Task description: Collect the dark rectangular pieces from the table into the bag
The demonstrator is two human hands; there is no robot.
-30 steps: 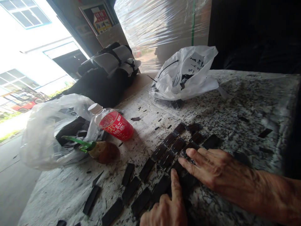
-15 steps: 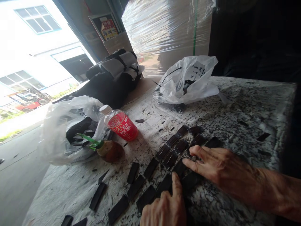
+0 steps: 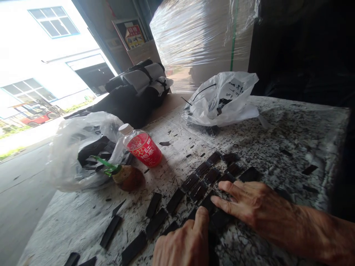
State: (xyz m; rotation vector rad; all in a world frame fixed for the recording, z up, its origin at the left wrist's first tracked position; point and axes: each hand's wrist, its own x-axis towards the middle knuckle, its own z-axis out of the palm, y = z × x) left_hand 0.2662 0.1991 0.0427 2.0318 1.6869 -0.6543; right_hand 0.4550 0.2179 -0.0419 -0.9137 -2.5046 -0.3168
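Small flat black rectangular pieces (image 3: 156,222) lie in slanting rows on the table, several of them with a glossy face (image 3: 190,181). My left hand (image 3: 184,240) is at the bottom centre, its index finger stretched onto the dark pieces and the other fingers curled. Just to its right, my right hand (image 3: 249,201) rests low over the rows. Its thumb and forefinger are apart, touching or nearly touching a black piece (image 3: 208,201); its remaining fingers are partly hidden. Neither hand shows anything held between its fingers.
A round brown pot with a green nozzle (image 3: 129,179) stands beside a red-labelled bottle (image 3: 144,149). Behind it sits an open plastic bag of black pieces (image 3: 63,159). Another plastic bag (image 3: 216,103) lies farther back, before a film-wrapped stack (image 3: 194,44). Dark scraps litter the stained table cover (image 3: 288,129).
Both hands have shifted slightly left in the picture, staying on the rows of pieces. The view has tilted a little. The bottle, the pot and the bags stay in place.
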